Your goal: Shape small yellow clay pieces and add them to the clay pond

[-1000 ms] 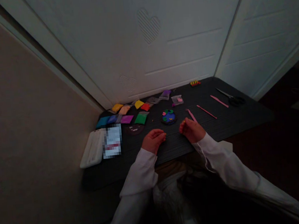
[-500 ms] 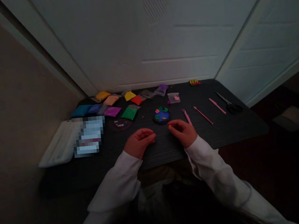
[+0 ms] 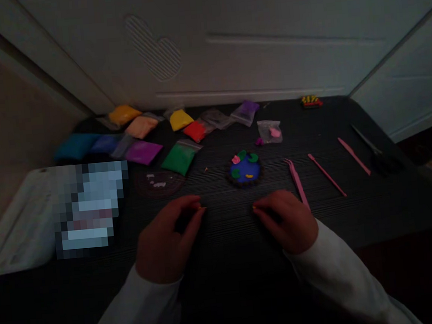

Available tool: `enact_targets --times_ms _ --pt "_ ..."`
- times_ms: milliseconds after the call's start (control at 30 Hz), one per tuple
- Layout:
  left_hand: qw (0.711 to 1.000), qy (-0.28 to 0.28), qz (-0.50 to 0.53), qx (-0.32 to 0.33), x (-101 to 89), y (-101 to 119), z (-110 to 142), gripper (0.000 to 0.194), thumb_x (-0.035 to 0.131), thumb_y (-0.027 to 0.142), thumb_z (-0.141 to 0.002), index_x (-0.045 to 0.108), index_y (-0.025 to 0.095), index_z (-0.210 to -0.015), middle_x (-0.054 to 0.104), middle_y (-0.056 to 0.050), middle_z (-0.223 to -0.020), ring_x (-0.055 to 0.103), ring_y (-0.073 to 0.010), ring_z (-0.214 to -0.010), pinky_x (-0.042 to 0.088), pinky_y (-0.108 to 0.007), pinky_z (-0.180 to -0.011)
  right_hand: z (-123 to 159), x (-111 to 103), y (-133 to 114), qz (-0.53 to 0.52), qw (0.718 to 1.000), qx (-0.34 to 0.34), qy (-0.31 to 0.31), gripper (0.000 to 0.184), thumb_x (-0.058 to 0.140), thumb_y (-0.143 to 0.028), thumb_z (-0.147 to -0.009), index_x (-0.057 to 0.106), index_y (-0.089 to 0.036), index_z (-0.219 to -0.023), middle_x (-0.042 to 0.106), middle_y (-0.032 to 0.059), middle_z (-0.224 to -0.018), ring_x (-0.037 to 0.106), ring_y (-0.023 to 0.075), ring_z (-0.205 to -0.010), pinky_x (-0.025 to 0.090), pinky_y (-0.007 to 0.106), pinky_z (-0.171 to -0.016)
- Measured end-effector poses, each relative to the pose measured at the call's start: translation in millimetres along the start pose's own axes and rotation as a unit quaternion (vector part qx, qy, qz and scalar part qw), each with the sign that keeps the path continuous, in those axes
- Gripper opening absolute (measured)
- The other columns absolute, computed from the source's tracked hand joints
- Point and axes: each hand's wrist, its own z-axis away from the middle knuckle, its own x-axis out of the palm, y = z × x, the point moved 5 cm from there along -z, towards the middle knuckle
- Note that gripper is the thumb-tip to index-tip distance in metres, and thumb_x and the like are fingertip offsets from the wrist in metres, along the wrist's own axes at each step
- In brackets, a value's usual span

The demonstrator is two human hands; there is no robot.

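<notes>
My left hand (image 3: 165, 239) hovers over the dark table with thumb and forefinger pinched on a tiny yellow-orange piece of clay (image 3: 202, 208). Across from it, my right hand (image 3: 291, 221) pinches a small bit of yellow clay (image 3: 254, 207) between its fingertips. Beyond and between the hands lies a round clay pond (image 3: 247, 169) with a brown bumpy rim, blue middle, green pads, a pink flower and a yellow piece on the blue. Pink tweezers (image 3: 297, 182) lie close beside my right hand, their lower end partly hidden by it.
Bags of coloured clay, including a green bag (image 3: 181, 157), line the back and left. A blurred-out phone-like screen (image 3: 95, 208) and a white tray (image 3: 20, 219) lie left. Right are a pink stick tool (image 3: 326, 175), a pink knife (image 3: 353, 156) and scissors (image 3: 384, 160).
The view has come closer to the table and shifted. Both hands stay pinched on their small clay bits; the right has turned and lowered, now away from the pond's edge.
</notes>
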Motion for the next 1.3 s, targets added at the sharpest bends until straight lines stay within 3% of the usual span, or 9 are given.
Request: enact_targets --times_ms 167,467,733,867,967,1100,1233,1300 --pt "0.993 0.004 -0.103 0.065 -0.9 -1.0 -3.2 0.026 0.057 0.032 -0.073 0.057 0.023 -0.098 0.064 -0.002 -0.087 0.059 -0.0176 -0.071 0.045 -0.03 -0.069 7.0 6.8 -4.3 0.092 0.993 -0.054 -0.06 0.021 0.048 -0.025 -0.081 0.062 -0.02 -0.096 0.062 0.005 -0.076 0.051 0.0177 -0.071 0.034 0.034 -0.065" --pt "0.99 0.0 -0.098 0.103 1.5 3.6 -1.7 0.023 0.056 0.029 -0.074 0.057 0.022 -0.096 0.064 -0.002 -0.085 0.058 -0.0172 -0.074 0.044 -0.027 -0.067 17.2 0.3 -9.0 0.213 0.961 -0.133 -0.118 0.038 0.048 -0.036 -0.08 0.051 -0.025 -0.116 0.055 0.002 -0.066 0.043 0.0162 -0.062 0.027 0.033 -0.06" --pt "0.991 0.005 -0.086 0.107 3.4 3.1 -2.4 0.024 0.056 0.028 -0.074 0.058 0.021 -0.096 0.064 -0.002 -0.086 0.059 -0.0181 -0.076 0.044 -0.029 -0.069 20.7 3.3 -16.7 0.24 0.949 -0.123 -0.164 0.04 0.042 -0.043 -0.081 0.048 -0.027 -0.118 0.056 0.0024 -0.072 0.045 0.0174 -0.066 0.025 0.035 -0.063" --pt "0.991 0.003 -0.085 0.106 3.4 3.0 -2.2 0.023 0.056 0.029 -0.074 0.058 0.02 -0.095 0.063 -0.002 -0.085 0.059 -0.0176 -0.076 0.045 -0.029 -0.069 19.4 0.5 -14.7 0.26 0.948 -0.097 -0.157 0.044 0.039 -0.045 -0.082 0.046 -0.023 -0.12 0.056 0.0038 -0.074 0.045 0.018 -0.068 0.025 0.035 -0.064" --pt "0.991 -0.016 -0.102 0.09 3.9 2.7 -2.4 0.024 0.055 0.03 -0.075 0.057 0.02 -0.097 0.063 -0.002 -0.085 0.059 -0.0175 -0.077 0.046 -0.03 -0.069 20.0 2.2 -15.1 0.255 0.946 -0.108 -0.167 0.043 0.038 -0.046 -0.082 0.044 -0.028 -0.121 0.055 0.002 -0.075 0.045 0.0174 -0.068 0.024 0.034 -0.065" --pt "0.991 -0.027 -0.1 0.082 4.3 3.0 -3.3 0.025 0.054 0.031 -0.075 0.057 0.019 -0.097 0.064 -0.002 -0.085 0.059 -0.0175 -0.077 0.047 -0.03 -0.069 20.4 2.0 -12.0 0.267 0.948 -0.082 -0.156 0.047 0.035 -0.045 -0.083 0.041 -0.022 -0.124 0.055 0.0047 -0.077 0.044 0.0187 -0.07 0.024 0.035 -0.066" --pt "0.991 -0.03 -0.103 0.076 5.0 3.0 -4.4 0.025 0.053 0.031 -0.075 0.058 0.019 -0.096 0.064 -0.003 -0.084 0.059 -0.0175 -0.077 0.048 -0.03 -0.069 22.0 3.7 -13.2 0.262 0.945 -0.096 -0.17 0.044 0.035 -0.047 -0.083 0.041 -0.029 -0.123 0.054 0.0022 -0.076 0.045 0.0179 -0.07 0.024 0.034 -0.066" --pt "0.992 -0.027 -0.101 0.073 4.9 2.8 -4.4 0.025 0.053 0.031 -0.075 0.057 0.02 -0.096 0.064 -0.002 -0.084 0.059 -0.0174 -0.077 0.048 -0.03 -0.07 21.3 2.7 -12.5 0.267 0.946 -0.083 -0.163 0.045 0.034 -0.045 -0.084 0.041 -0.025 -0.124 0.054 0.0043 -0.078 0.045 0.0189 -0.071 0.024 0.035 -0.066"
